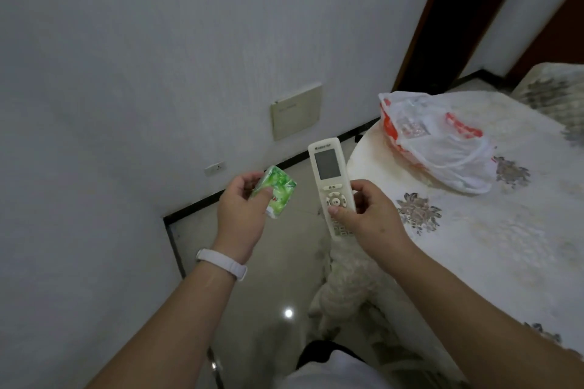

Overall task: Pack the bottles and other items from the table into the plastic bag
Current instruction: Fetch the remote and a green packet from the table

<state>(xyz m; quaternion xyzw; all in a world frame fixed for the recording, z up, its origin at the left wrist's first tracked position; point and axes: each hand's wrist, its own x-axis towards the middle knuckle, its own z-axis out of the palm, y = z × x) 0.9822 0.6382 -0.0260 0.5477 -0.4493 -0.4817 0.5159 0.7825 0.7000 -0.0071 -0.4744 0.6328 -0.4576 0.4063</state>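
Observation:
My left hand (241,215) grips a small green tissue pack (278,191) held up over the floor, left of the table. My right hand (369,215) holds a white remote control (328,174) upright, its grey screen facing me and my thumb on the buttons. A white and red plastic bag (442,145) lies slumped on the table (474,246) at its far left edge, apart from both hands. Something pale shows faintly through the bag's film; I cannot tell what it is.
The table carries a cream cloth with grey flower prints. A white wall with a beige panel (295,110) and a socket (215,167) stands to the left. Glossy floor tiles lie below my hands. A dark doorway (442,25) opens at the back right.

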